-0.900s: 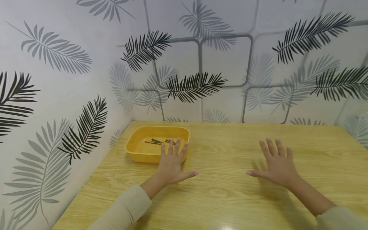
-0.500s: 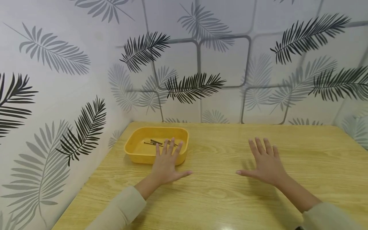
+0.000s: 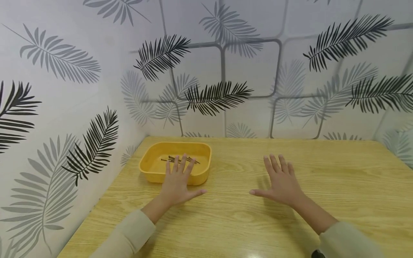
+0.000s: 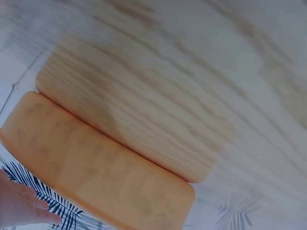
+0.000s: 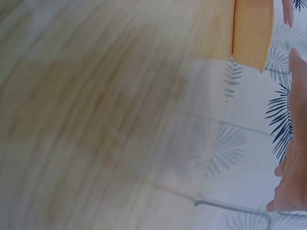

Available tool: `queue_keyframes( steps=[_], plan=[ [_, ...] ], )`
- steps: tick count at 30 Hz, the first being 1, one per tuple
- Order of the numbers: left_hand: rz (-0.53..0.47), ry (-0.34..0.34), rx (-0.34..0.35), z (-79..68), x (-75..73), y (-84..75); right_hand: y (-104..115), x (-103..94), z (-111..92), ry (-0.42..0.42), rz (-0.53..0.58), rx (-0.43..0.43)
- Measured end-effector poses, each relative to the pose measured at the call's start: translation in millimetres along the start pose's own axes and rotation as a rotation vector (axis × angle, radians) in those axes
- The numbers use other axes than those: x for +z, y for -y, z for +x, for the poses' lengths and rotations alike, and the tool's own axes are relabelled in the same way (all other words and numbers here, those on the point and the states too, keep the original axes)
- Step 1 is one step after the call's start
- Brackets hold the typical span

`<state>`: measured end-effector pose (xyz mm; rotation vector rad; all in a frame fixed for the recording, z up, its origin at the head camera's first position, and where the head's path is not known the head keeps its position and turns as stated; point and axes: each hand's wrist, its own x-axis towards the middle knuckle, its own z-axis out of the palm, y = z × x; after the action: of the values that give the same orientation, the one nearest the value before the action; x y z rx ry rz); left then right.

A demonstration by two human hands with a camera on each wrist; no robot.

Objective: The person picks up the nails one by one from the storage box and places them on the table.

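A yellow plastic tray (image 3: 155, 175) stands at the table's back left, with several dark nails or screws (image 3: 175, 159) lying on its floor; they are too small to tell which. My left hand (image 3: 176, 186) hovers at the tray's front side, palm down, fingers spread and holding nothing; its fingertips overlap the tray in the head view. To the right, my right hand (image 3: 284, 184) is spread above the table, thumb pointing left, with nothing in it. In the left wrist view the tray (image 4: 105, 158) shows its outer wall close by, and part of the left hand (image 4: 19, 206) appears at the edge.
The wood-grain table (image 3: 238, 229) meets a leaf-patterned wall (image 3: 245, 118) at the back and another at the left. A small dark object (image 3: 317, 254) shows beside the right sleeve at the bottom edge.
Both hands have moved left, the right one further than the left, so they are closer together. The tray and its contents have stayed in place.
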<state>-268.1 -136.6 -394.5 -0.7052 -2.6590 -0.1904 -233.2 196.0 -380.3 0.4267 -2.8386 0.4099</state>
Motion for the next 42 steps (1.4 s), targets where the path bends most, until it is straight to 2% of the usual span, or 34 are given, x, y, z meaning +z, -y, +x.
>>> queue_keyframes(
  steps=[8, 15, 27, 35, 42],
  plan=[
    [0.024, -0.002, -0.023, -3.9, -4.7, 13.3, 13, 3.6, 7, 0.006, 0.039, -0.009],
    [0.002, 0.006, -0.053, -7.7, -6.7, 27.5, 21, 9.2, 13, -0.006, 0.039, -0.015],
    [0.011, 0.074, -0.101, -12.8, -11.6, 49.2, 37, 21.9, 25, -0.005, 0.062, -0.03],
    [0.049, 0.091, -0.125, -15.0, -16.8, 64.6, 52, 27.6, 36, 0.03, 0.082, -0.02],
    [0.028, 0.083, -0.142, -18.1, -17.9, 78.6, 65, 28.2, 46, 0.067, 0.132, -0.011]
  ],
)
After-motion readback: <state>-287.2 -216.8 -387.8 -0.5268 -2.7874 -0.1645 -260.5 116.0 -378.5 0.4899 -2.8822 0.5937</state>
